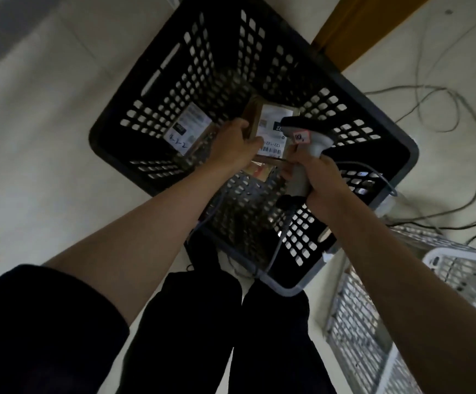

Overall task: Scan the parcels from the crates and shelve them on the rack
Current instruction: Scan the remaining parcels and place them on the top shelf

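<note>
White crate (458,280) cut by right edge; parcel label (273,129) print blurred

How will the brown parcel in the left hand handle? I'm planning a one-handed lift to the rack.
The brown parcel looks like a cardboard box with straight edges, so probably stiff, not floppy. The left hand alone grips it over the black crate, suggesting it is fairly light. Its flat faces make rolling unlikely, though the label may be slicker than the cardboard.
</note>
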A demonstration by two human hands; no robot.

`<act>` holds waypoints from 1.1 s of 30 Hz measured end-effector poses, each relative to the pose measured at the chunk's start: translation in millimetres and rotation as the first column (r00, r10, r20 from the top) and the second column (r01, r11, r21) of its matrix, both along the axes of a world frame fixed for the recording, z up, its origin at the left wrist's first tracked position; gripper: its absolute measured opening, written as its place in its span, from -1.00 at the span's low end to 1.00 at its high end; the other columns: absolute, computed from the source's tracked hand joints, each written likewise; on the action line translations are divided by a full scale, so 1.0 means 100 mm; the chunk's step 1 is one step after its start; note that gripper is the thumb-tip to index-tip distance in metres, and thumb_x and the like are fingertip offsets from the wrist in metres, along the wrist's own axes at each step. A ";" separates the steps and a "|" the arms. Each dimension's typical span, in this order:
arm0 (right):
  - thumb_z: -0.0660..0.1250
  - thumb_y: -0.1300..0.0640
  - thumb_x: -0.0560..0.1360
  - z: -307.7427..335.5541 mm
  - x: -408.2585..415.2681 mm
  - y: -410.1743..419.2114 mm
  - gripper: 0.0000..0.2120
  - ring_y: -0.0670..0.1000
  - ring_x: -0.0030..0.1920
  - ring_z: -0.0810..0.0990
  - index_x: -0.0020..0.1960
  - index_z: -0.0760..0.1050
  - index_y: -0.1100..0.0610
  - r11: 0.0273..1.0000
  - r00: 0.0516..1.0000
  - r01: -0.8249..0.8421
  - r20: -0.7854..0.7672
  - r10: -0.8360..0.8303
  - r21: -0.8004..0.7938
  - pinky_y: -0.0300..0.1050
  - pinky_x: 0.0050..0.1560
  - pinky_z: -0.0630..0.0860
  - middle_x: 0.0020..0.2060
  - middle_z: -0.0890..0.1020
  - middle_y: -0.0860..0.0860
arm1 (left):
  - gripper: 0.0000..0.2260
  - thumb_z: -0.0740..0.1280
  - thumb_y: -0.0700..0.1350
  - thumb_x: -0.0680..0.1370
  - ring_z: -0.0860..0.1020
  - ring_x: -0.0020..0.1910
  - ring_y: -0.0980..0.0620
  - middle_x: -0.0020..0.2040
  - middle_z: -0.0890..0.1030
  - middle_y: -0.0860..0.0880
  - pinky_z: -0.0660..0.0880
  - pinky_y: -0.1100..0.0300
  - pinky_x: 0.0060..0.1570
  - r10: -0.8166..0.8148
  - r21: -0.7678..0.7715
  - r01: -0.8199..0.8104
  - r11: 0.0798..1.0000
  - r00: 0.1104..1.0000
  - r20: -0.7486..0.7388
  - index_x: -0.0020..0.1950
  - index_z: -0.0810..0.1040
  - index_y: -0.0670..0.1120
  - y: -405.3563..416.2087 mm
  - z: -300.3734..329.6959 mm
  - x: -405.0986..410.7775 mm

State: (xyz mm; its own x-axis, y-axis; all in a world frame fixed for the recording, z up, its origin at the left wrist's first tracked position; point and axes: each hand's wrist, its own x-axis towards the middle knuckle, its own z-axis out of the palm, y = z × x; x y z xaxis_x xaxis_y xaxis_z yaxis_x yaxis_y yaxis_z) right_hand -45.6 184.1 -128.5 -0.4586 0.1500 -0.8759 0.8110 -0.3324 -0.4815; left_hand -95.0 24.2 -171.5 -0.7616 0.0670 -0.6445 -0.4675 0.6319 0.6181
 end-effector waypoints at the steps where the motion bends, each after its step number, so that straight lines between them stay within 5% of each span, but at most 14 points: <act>1: 0.37 0.28 0.55 -0.10 -0.05 0.01 -0.90 0.00 -0.24 0.70 0.06 0.61 0.21 1.000 1.000 -0.019 -0.006 0.019 0.014 -0.16 -0.29 0.62 -0.19 0.74 0.04 | -0.58 0.31 0.04 0.64 0.50 0.30 -0.02 0.38 0.50 -0.09 0.42 0.25 0.10 -0.024 -0.017 0.024 1.000 1.000 0.001 0.42 0.46 -0.15 0.04 -0.13 -0.05; 5: 0.39 0.29 0.52 -0.48 -0.24 0.02 -0.72 0.14 -0.03 0.70 0.22 0.57 0.24 0.997 0.997 -0.073 0.004 0.073 0.022 0.03 -0.14 0.69 0.04 0.70 0.17 | -0.65 0.17 -0.06 0.70 0.48 0.32 -0.15 0.35 0.49 -0.21 0.40 0.10 0.23 -0.070 -0.080 0.073 0.994 0.997 0.038 0.41 0.43 -0.24 0.11 -0.59 -0.13; 10: 0.34 0.33 0.53 -0.87 -0.25 -0.01 -0.85 0.09 -0.17 0.71 0.09 0.56 0.20 0.998 0.998 -0.058 0.014 0.058 0.029 -0.04 -0.21 0.64 -0.11 0.72 0.10 | -0.43 0.40 0.00 0.58 0.43 0.40 -0.09 0.46 0.42 -0.12 0.41 0.03 0.38 -0.139 -0.071 0.152 0.986 0.978 0.155 0.53 0.33 -0.12 0.04 -1.08 -0.03; 14: 0.35 0.29 0.56 -1.01 -0.19 -0.02 -0.88 0.05 -0.14 0.70 0.08 0.55 0.16 0.998 0.999 -0.045 0.002 0.045 0.043 -0.03 -0.17 0.65 -0.14 0.72 0.04 | -0.43 0.47 -0.14 0.52 0.47 0.37 -0.03 0.42 0.49 -0.06 0.47 0.07 0.32 -0.040 0.069 0.026 0.997 0.974 0.224 0.49 0.35 -0.07 0.05 -1.28 0.06; 17: 0.35 0.29 0.57 -0.94 -0.18 -0.07 -0.85 0.12 0.00 0.71 0.14 0.56 0.20 0.999 0.998 -0.052 -0.017 0.052 0.015 0.12 0.03 0.68 -0.05 0.74 0.08 | -0.51 0.39 -0.17 0.58 0.48 0.19 0.11 0.32 0.53 0.00 0.44 0.31 0.03 0.095 0.149 -0.135 0.980 0.965 0.246 0.49 0.35 -0.06 0.05 -1.28 0.04; 21: 0.37 0.29 0.56 -0.65 -0.13 -0.08 -0.82 0.20 0.17 0.67 0.16 0.56 0.21 0.998 0.997 -0.069 -0.033 0.069 0.005 0.19 0.24 0.60 0.12 0.70 0.18 | -0.60 0.37 -0.18 0.59 0.53 -0.10 0.30 0.05 0.56 0.14 0.43 0.52 -0.36 0.251 0.223 -0.309 0.924 0.934 0.254 0.39 0.34 -0.07 -0.03 -1.01 0.05; 24: 0.37 0.28 0.57 -0.33 -0.07 -0.09 -0.86 0.19 0.16 0.67 0.12 0.59 0.16 0.994 0.993 -0.100 -0.067 0.097 -0.039 0.15 0.19 0.62 0.14 0.70 0.16 | -0.67 0.41 -0.12 0.57 0.54 -0.12 0.37 0.04 0.55 0.13 0.44 0.52 -0.33 0.318 0.246 -0.364 0.898 0.925 0.206 0.24 0.34 -0.01 -0.18 -0.64 0.12; 28: 0.39 0.28 0.57 0.15 0.02 -0.12 -0.85 0.01 -0.07 0.72 0.11 0.61 0.11 0.983 0.980 -0.167 -0.118 0.158 -0.074 -0.11 -0.13 0.67 -0.01 0.75 0.03 | -0.65 0.42 -0.05 0.57 0.53 0.01 0.23 0.10 0.53 0.07 0.46 0.45 -0.25 0.344 0.261 -0.377 0.889 0.924 0.164 0.22 0.31 0.01 -0.36 0.02 0.17; 33: 0.37 0.28 0.58 0.87 0.15 -0.10 -0.81 0.00 0.06 0.69 0.12 0.61 0.04 0.955 0.940 -0.289 -0.209 0.270 -0.067 -0.10 0.07 0.66 0.01 0.75 -0.07 | -0.64 0.41 -0.13 0.58 0.60 -0.20 0.33 0.03 0.58 0.07 0.46 0.49 -0.34 0.388 0.287 -0.421 0.860 0.906 0.167 0.25 0.30 -0.04 -0.48 0.92 0.33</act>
